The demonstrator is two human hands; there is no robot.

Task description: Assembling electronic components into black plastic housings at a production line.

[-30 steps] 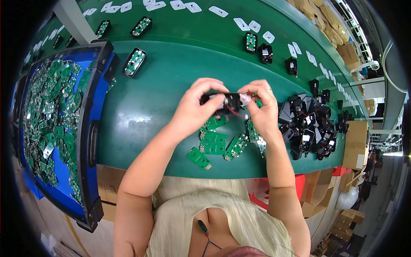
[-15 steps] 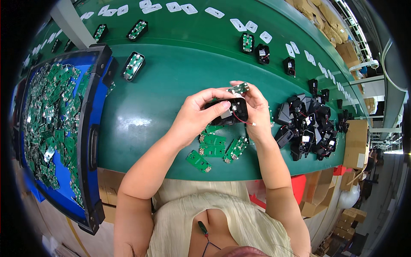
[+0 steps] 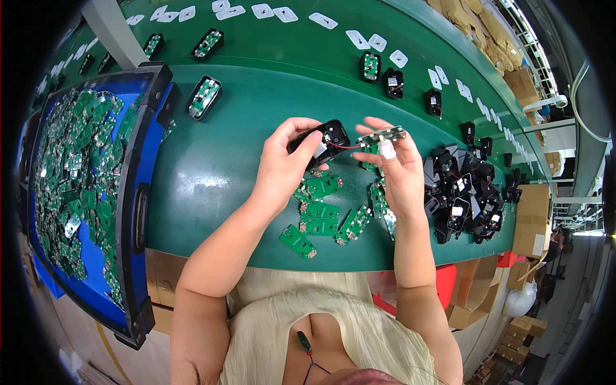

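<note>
My left hand [image 3: 286,154] is closed around a black plastic housing [image 3: 337,132], its thumb inside the open side. From the housing a thin red wire [image 3: 346,147] stretches across to a green circuit board [image 3: 393,135]. My right hand [image 3: 403,167] pinches that board, with something white, perhaps a finger cover, at the thumb tip. The other right fingers are partly blurred. Below both hands, several loose green circuit boards [image 3: 319,219] lie on the green table [image 3: 212,212].
A blue tray with a black frame [image 3: 142,218], heaped with circuit boards, stands at left. Black housings [image 3: 459,205] are piled at right. One housing with a board [image 3: 204,97] sits at the far left of the table. Beyond, a green belt [image 3: 289,45] carries housings and white plates.
My hands have moved apart. The board has shifted right in my right hand, the housing slightly left and tilted, and the red wire now spans between them.
</note>
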